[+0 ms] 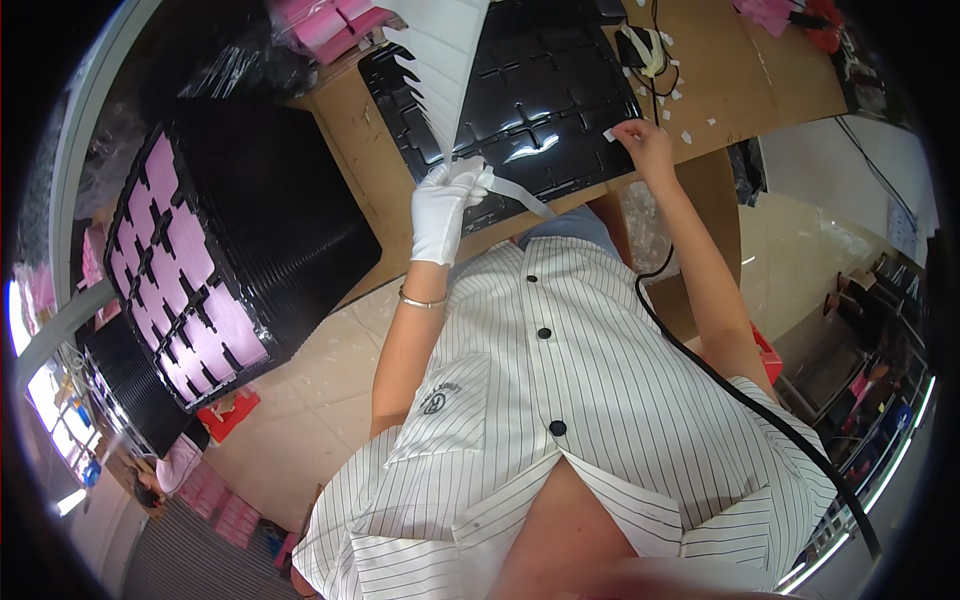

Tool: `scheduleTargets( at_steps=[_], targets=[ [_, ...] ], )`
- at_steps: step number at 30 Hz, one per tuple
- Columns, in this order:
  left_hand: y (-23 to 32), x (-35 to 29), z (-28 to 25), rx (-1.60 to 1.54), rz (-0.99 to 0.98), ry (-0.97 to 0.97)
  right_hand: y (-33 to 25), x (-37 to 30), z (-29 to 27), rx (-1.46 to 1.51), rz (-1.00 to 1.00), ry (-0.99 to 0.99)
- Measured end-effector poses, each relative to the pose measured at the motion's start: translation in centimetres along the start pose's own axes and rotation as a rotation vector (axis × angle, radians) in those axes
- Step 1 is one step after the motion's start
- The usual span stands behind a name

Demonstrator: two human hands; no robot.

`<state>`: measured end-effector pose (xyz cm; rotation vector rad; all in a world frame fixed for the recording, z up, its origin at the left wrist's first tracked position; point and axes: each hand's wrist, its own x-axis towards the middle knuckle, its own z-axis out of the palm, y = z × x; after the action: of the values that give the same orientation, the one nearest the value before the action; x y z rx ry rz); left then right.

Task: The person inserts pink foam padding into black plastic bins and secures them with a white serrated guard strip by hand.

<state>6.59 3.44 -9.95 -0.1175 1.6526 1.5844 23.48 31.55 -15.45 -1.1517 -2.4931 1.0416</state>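
Observation:
My left hand, in a white glove, is closed round the lower end of a white sheet with a jagged, slit left edge. A loose pale strip trails from beside that hand toward the table's near edge. My bare right hand pinches a small white paper piece between thumb and fingertips, above the right edge of a black plastic tray. The shiny tray has cross-shaped raised dividers and lies under both hands; the sheet hides part of it.
Stacked black trays with pink pieces stand at the left. White scraps dot the brown tabletop at right. A black cable hangs over the near edge. Pink packs lie at the back left.

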Motion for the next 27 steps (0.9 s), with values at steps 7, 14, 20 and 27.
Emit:
scheduleTargets(
  at_steps=[7,14,20,27],
  targets=[
    [0.3,-0.2,1.3,0.013,0.005,0.012,-0.2,-0.2,1.0,-0.174,-0.135,0.118],
    [-0.2,0.1,1.0,0.012,0.044,0.004,0.6,-0.2,2.4,-0.205,-0.049,0.202],
    [0.1,0.0,1.2,0.015,0.050,0.002,0.5,-0.4,2.5,-0.174,-0.042,0.229],
    [-0.4,0.2,0.8,0.024,0.075,0.006,-0.6,-2.9,-0.8,0.220,-0.209,-0.109]
  ],
)
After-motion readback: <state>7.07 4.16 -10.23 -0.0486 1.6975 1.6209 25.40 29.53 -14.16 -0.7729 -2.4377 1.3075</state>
